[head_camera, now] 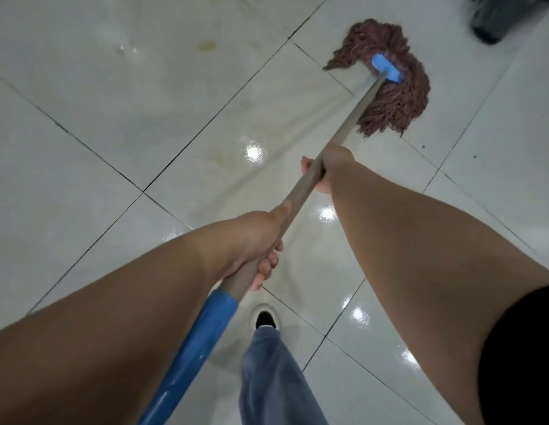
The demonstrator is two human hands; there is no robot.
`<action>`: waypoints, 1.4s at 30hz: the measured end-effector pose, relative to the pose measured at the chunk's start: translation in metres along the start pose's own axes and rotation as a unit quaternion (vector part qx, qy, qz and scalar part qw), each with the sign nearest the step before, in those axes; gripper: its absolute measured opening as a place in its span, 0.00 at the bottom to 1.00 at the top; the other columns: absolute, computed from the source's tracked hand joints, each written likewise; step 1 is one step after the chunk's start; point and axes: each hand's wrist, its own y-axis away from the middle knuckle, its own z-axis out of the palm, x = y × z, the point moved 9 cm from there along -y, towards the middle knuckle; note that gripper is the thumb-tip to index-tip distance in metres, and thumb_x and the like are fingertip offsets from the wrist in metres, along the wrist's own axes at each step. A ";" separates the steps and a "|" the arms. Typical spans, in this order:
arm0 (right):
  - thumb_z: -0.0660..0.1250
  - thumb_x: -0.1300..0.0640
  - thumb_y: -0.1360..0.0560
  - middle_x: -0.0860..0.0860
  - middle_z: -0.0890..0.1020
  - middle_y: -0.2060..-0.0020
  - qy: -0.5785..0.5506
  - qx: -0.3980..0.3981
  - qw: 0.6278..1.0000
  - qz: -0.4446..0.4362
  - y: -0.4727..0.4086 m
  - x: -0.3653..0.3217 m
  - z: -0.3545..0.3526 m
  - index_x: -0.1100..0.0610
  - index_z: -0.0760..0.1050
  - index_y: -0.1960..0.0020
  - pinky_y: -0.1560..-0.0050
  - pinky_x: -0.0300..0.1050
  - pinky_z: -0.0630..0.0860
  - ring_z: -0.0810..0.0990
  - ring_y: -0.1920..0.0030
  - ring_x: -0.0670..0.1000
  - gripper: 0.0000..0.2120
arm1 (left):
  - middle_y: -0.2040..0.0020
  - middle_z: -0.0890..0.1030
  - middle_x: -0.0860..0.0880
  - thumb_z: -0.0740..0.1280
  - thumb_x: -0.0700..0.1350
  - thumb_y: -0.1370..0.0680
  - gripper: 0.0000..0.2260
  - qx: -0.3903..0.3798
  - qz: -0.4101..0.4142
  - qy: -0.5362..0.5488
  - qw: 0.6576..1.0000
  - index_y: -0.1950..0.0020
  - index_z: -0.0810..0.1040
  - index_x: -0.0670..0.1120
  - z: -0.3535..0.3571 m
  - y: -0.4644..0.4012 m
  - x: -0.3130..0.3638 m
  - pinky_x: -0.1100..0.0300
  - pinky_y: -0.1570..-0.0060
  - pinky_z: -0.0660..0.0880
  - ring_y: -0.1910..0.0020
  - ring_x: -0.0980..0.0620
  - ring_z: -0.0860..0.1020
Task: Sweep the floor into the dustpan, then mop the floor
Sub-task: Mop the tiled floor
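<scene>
Gripping mop handle (pixel 347 130), both hands (pixel 255 237).

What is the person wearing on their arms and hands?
Nothing on the hands: the left hand and right hand are bare, with no gloves, rings or watch showing. Both forearms are bare too. A black sleeve covers the right upper arm.
</scene>
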 end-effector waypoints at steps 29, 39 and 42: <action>0.51 0.51 0.18 0.53 0.70 0.64 0.035 -0.105 0.984 0.142 0.366 0.554 0.237 0.55 0.67 0.46 0.84 0.30 0.67 0.68 0.80 0.50 0.10 | 0.81 0.63 0.49 0.54 0.72 0.31 0.29 0.087 -0.132 -0.002 0.987 0.61 0.64 0.44 -0.297 0.305 -0.568 0.69 0.83 0.62 0.86 0.53 0.61; 0.47 0.50 0.17 0.55 0.72 0.68 0.169 -0.059 0.976 0.120 0.376 0.596 0.218 0.57 0.63 0.34 0.77 0.41 0.65 0.69 0.76 0.50 0.17 | 0.82 0.63 0.50 0.53 0.69 0.26 0.28 0.073 -0.144 0.049 0.986 0.61 0.65 0.43 -0.270 0.300 -0.621 0.69 0.82 0.63 0.85 0.53 0.61; 0.47 0.51 0.17 0.56 0.72 0.66 0.174 -0.068 0.977 0.098 0.347 0.552 0.220 0.57 0.62 0.31 0.82 0.36 0.68 0.69 0.75 0.50 0.18 | 0.84 0.63 0.50 0.53 0.68 0.25 0.27 0.077 -0.120 0.060 0.988 0.62 0.65 0.43 -0.263 0.274 -0.574 0.69 0.81 0.62 0.86 0.53 0.61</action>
